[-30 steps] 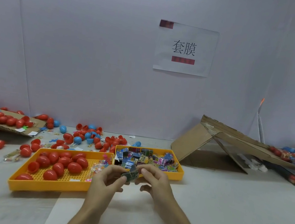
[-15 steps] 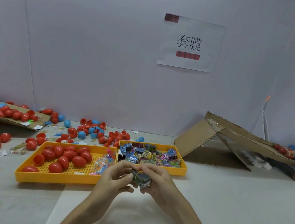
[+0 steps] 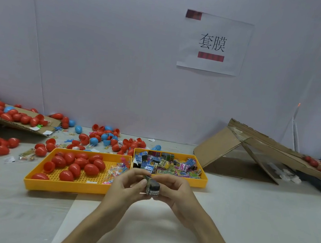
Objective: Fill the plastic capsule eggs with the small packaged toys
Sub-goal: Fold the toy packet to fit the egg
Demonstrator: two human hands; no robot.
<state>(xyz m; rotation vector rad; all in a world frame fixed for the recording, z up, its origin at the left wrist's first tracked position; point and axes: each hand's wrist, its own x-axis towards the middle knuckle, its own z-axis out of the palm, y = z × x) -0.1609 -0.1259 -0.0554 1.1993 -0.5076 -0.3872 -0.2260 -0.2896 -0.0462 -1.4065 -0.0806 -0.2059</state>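
Note:
A small dark packaged toy (image 3: 152, 186) is held between both hands just in front of the trays. My left hand (image 3: 125, 186) pinches its left end with thumb and fingertips. My right hand (image 3: 176, 191) curls around its right side. Behind the hands, a small yellow tray (image 3: 202, 184) holds several colourful packaged toys (image 3: 168, 163). A larger yellow tray (image 3: 63, 187) to the left holds several red capsule eggs (image 3: 79, 164) and some clear-wrapped toys (image 3: 116, 169).
Loose red and blue capsule eggs (image 3: 99, 139) lie scattered behind the trays. A cardboard flap (image 3: 17, 122) at far left carries more eggs. A folded cardboard ramp (image 3: 255, 147) stands at right, with eggs beyond it. A white wall with a paper sign (image 3: 213, 44) closes the back.
The toy packet has turned in my fingers and now points end-on toward me. Both hands stay together in front of the trays. The camera has tilted slightly.

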